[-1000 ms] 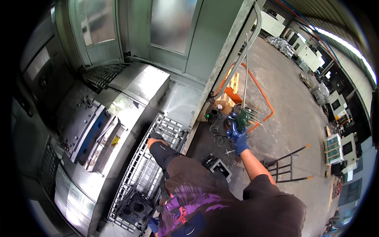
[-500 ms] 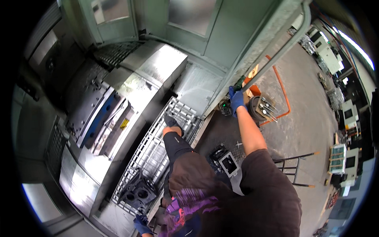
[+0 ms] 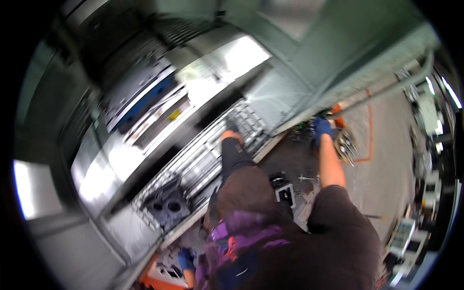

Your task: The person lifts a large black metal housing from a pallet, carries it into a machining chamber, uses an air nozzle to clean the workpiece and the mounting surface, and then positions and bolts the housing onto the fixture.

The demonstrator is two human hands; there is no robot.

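My right hand (image 3: 322,127), in a blue glove, reaches far to the right beside the green machine's door frame. Its fingers look closed at the lower end of a long tubular handle (image 3: 386,98), but what lies in them is hidden by blur. My left hand (image 3: 185,260), also gloved in blue, hangs low near my left side, its fingers smeared. Nearest to it is a dark metal casting (image 3: 163,208) with round bores, lying on the grating (image 3: 198,166). One of my feet (image 3: 232,129) stands on that grating.
Inside the machine, shiny metal covers (image 3: 244,54) flank a fixture with a blue side (image 3: 145,102). A second casting with a rectangular opening (image 3: 285,195) sits on the floor to the right. Gauges (image 3: 346,147) lie beyond my right hand, near an orange floor line (image 3: 371,130).
The view has swung and blurred, so the machine appears shifted to the right. More floor and an orange edge show beside my left hand. My right hand stays at the door frame.
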